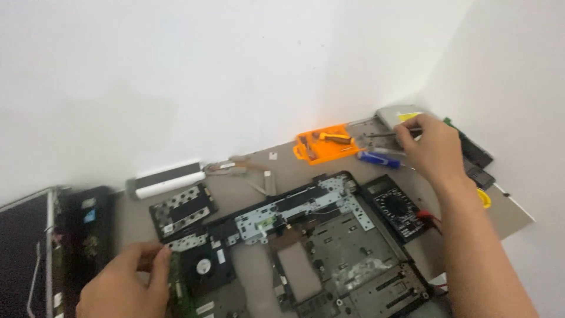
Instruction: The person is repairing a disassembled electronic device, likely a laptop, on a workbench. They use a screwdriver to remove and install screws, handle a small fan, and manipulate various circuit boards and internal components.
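Observation:
A disassembled laptop base (329,253) lies open on the brown table (294,171), showing metal plates and a round black fan (203,268). My left hand (126,282) rests at the base's left edge, fingers pinching a green circuit board (175,282) beside the fan. My right hand (429,147) reaches to the far right of the table, its fingers closed on a thin metal tool (379,135) near a grey optical drive (400,115). A blue-handled screwdriver (379,159) lies just below that hand.
An orange screwdriver-bit tray (323,147) sits at the back. A black multimeter (397,206) with red leads lies right of the laptop. A black cover panel (182,209), a white bar (165,179), a heat pipe (235,168) and a laptop screen (26,253) lie at left.

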